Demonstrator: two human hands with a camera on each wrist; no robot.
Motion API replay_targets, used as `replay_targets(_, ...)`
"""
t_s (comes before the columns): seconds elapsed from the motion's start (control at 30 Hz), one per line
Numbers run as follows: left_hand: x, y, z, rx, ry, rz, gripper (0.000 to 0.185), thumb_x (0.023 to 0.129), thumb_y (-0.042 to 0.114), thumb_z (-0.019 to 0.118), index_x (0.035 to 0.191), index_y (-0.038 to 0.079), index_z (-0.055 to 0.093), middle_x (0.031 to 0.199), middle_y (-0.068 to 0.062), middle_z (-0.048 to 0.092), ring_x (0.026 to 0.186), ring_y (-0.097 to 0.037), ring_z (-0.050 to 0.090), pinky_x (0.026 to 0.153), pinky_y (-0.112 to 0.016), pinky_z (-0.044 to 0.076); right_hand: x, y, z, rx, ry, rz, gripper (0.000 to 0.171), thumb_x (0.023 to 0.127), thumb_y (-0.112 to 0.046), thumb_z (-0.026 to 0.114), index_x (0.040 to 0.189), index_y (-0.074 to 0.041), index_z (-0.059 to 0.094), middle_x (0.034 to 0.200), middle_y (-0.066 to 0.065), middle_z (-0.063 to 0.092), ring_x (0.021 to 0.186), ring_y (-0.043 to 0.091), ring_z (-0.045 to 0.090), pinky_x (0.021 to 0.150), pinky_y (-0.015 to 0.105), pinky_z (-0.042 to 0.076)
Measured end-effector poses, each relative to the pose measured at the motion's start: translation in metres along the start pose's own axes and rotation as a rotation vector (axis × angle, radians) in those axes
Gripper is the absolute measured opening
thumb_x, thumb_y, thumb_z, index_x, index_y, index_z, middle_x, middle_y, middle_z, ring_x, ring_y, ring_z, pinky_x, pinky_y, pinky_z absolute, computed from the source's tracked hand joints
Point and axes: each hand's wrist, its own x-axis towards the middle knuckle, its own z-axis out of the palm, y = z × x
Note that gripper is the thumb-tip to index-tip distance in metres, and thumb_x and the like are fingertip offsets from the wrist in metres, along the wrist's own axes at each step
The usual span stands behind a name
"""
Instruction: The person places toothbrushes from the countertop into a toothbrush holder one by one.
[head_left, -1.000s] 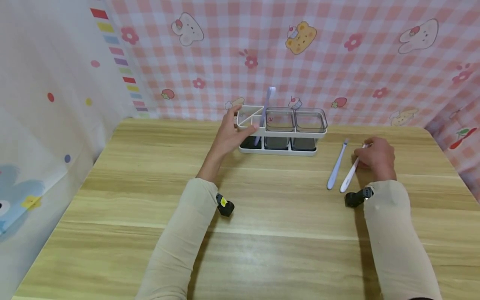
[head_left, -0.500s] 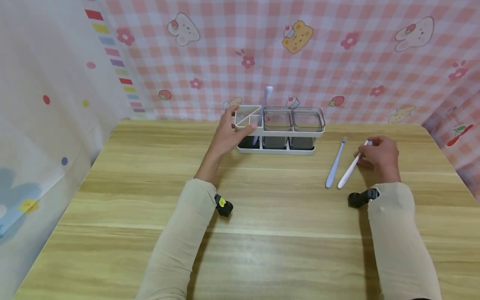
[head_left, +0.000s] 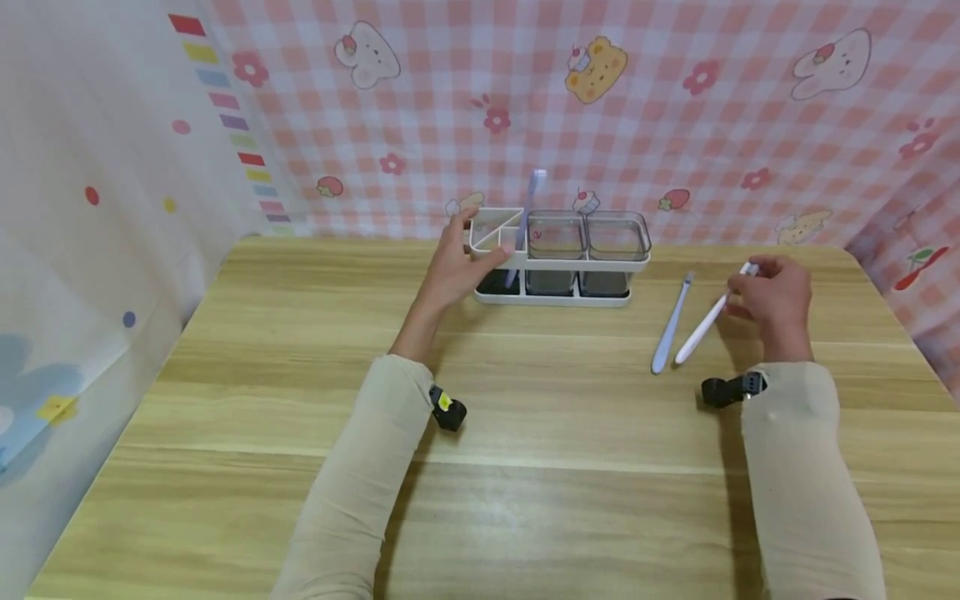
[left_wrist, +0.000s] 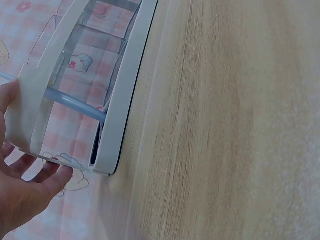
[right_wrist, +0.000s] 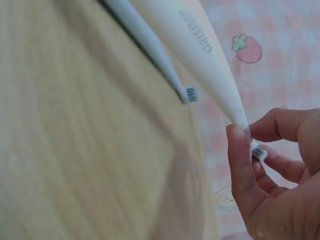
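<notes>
Two walls of pink checked cloth (head_left: 675, 125) (upper frame) behind my wooden table (head_left: 525, 467); left hand (head_left: 452, 271) grasps organizer (head_left: 558, 258), right hand (head_left: 776, 300) pinches white toothbrush (head_left: 701, 329).

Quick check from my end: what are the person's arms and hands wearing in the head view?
Both arms wear close-fitting beige sleeves down to the wrists. The left hand and right hand are bare. A small black camera unit sits at each wrist; the left one bears a yellow mark, the right one is plain black.
</notes>
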Motion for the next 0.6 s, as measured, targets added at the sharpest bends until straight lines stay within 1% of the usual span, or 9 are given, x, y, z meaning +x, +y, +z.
replay_targets(0.07, 0.000, 0.000, 0.000, -0.001, -0.001, 0.006, 0.084, 0.093, 0.033, 0.073, 0.158, 0.008, 0.026, 0.147, -0.014, 0.038, 0.111, -0.031, 0.050, 0.085, -0.038, 0.049, -0.002, -0.003, 0.002, 0.009, 0.012, -0.007, 0.036, 0.093, -0.001, 0.064, 0.122, -0.019, 0.055, 0.107, -0.004, 0.045, 0.077, 0.003, 0.059, 0.066, 0.025, 0.058)
replay_targets(0.13, 0.000, 0.001, 0.000, -0.002, 0.000, 0.009, 0.084, 0.093, 0.033, 0.073, 0.158, 0.008, 0.026, 0.146, -0.015, 0.038, 0.111, -0.031, 0.050, 0.086, -0.038, 0.049, -0.004, -0.007, 0.004, 0.008, 0.019, -0.022, 0.036, 0.092, 0.000, 0.064, 0.121, -0.020, 0.055, 0.107, -0.004, 0.044, 0.079, 0.003, 0.058, 0.066, 0.025, 0.058)
replay_targets(0.27, 0.000, 0.001, 0.000, 0.002, 0.000, 0.006, 0.083, 0.093, 0.033, 0.073, 0.158, 0.008, 0.026, 0.146, -0.014, 0.038, 0.112, -0.031, 0.050, 0.086, -0.039, 0.049, -0.007, -0.012, 0.006, 0.004, 0.022, -0.042, 0.041, 0.092, 0.001, 0.063, 0.128, -0.017, 0.054, 0.107, -0.004, 0.043, 0.082, 0.005, 0.057, 0.065, 0.025, 0.058)
replay_targets(0.37, -0.001, 0.001, 0.000, 0.007, 0.000, -0.001, 0.084, 0.093, 0.033, 0.073, 0.158, 0.009, 0.026, 0.146, -0.014, 0.038, 0.112, -0.031, 0.049, 0.086, -0.039, 0.049, -0.007, -0.013, 0.007, -0.005, 0.021, -0.051, 0.041, 0.092, 0.001, 0.064, 0.128, -0.017, 0.055, 0.107, -0.005, 0.042, 0.085, 0.007, 0.056, 0.065, 0.025, 0.058)
replay_targets(0.5, -0.001, 0.001, 0.000, 0.008, 0.002, 0.001, 0.084, 0.093, 0.033, 0.073, 0.158, 0.009, 0.026, 0.146, -0.014, 0.038, 0.112, -0.031, 0.049, 0.087, -0.039, 0.049, -0.007, -0.013, 0.009, -0.050, 0.015, -0.067, 0.046, 0.093, -0.001, 0.064, 0.137, -0.011, 0.051, 0.108, -0.006, 0.042, 0.088, 0.007, 0.054, 0.067, 0.025, 0.058)
replay_targets(0.6, 0.000, 0.001, 0.000, 0.007, 0.004, 0.000, 0.083, 0.093, 0.033, 0.073, 0.158, 0.009, 0.026, 0.147, -0.014, 0.038, 0.113, -0.031, 0.050, 0.087, -0.039, 0.049, -0.008, -0.013, 0.010, -0.063, 0.011, -0.075, 0.049, 0.094, -0.003, 0.063, 0.140, -0.008, 0.048, 0.109, -0.006, 0.042, 0.090, 0.008, 0.053, 0.068, 0.025, 0.058)
